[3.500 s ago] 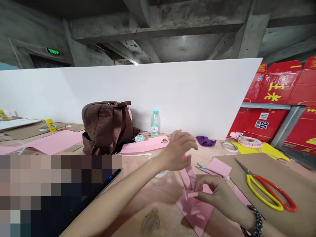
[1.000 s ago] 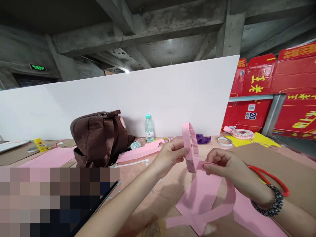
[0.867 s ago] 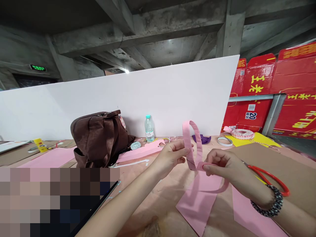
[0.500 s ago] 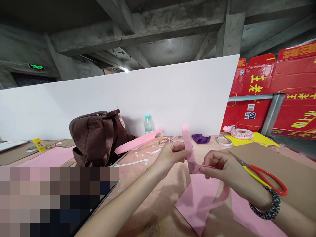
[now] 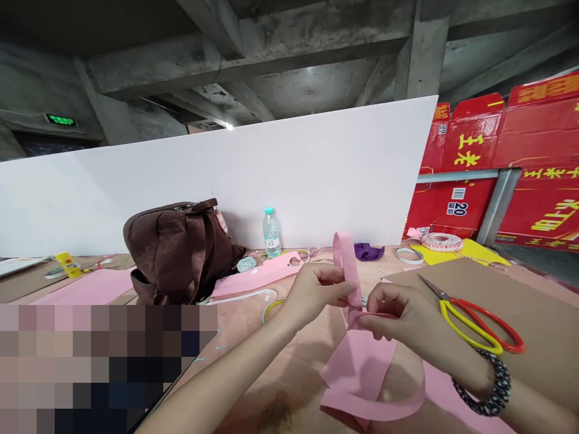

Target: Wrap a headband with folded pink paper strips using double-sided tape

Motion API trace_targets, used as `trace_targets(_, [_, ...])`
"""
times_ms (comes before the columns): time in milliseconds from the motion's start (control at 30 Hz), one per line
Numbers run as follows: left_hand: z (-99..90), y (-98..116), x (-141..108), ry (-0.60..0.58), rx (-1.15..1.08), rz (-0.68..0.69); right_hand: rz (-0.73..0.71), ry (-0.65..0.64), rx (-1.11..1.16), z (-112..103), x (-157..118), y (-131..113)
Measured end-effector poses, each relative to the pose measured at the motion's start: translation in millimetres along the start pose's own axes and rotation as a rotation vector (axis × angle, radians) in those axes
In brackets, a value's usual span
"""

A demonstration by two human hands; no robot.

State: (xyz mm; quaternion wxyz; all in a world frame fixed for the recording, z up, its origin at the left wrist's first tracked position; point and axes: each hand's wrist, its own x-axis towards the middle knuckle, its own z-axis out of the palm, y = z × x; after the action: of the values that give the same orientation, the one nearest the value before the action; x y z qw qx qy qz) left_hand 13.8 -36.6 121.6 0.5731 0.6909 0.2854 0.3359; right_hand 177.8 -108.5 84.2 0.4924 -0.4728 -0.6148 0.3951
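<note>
Pinching pink paper strip (image 5: pixel 344 265): left hand (image 5: pixel 319 295), right hand (image 5: pixel 395 316); red carton (image 5: pixel 452 205) reads 20.

A pixelated block (image 5: pixel 108 367) covers the near left corner of the counter (image 5: pixel 298 374), so whatever lies there cannot be made out. The left hand (image 5: pixel 316 295) and right hand (image 5: pixel 398 316) hide where the pink paper strip (image 5: pixel 344 259) meets itself, so how its layers join cannot be seen. The left forearm (image 5: pixel 226 374), right forearm (image 5: pixel 534 404) and pink sheet (image 5: pixel 353 367) run off the bottom edge. The red cartons (image 5: pixel 538 205) run off the right edge. The water bottle's (image 5: pixel 271 234) label is too small to read.
</note>
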Motion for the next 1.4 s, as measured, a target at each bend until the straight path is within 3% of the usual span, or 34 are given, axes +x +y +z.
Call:
trace_targets(167, [-0.9, -1.0, 1.5, 0.074, -0.123, -0.014, -0.018, 0.021, 0.117, -5.7, 1.9, 2.5])
trace_targets(367, [-9.3, -4.1, 7.5, 0.184, -0.403, -0.058, 0.063, 0.194, 0.37, -26.0, 9.6, -0.8])
trace_targets(500, [-9.8, -4.7, 10.0, 0.226, -0.55, -0.112, 0.042, 0.198, 0.518, -34.6, 13.4, 5.5])
trace_targets(633, [-8.8, -7.0, 11.7, 0.236, -0.673, -0.206, -0.057, 0.069, 0.241, -40.3, 15.3, 12.7])
trace_targets(800, [-11.2, -9.0, 15.2, 0.267, -0.792, -0.309, -0.125, -0.433, 0.024, -37.3, 13.7, 9.8])
trace_targets(900, [-9.9, -10.9, 17.3, 0.273, -0.823, -0.317, -0.125, -0.506, -0.04, -31.9, 11.8, 7.2])
trace_targets(1033, [-0.1, -19.9, 16.4, 0.147, -0.781, -0.297, -0.078, -0.321, -0.014, -31.5, 11.7, 6.8])
trace_targets(1167, [12.6, -31.4, 9.3, -0.165, -0.412, -0.148, -0.018, -0.016, 0.229, -34.5, 12.8, 6.2])
trace_targets(1300, [19.4, -34.1, 0.3, -0.395, -0.169, -0.082, 0.002, 0.108, 0.469, -33.7, 13.4, 2.5])
trace_targets(1400, [18.4, -30.7, -2.8, -0.481, -0.116, -0.04, -0.011, 0.149, 0.54, -33.5, 14.7, 0.9])
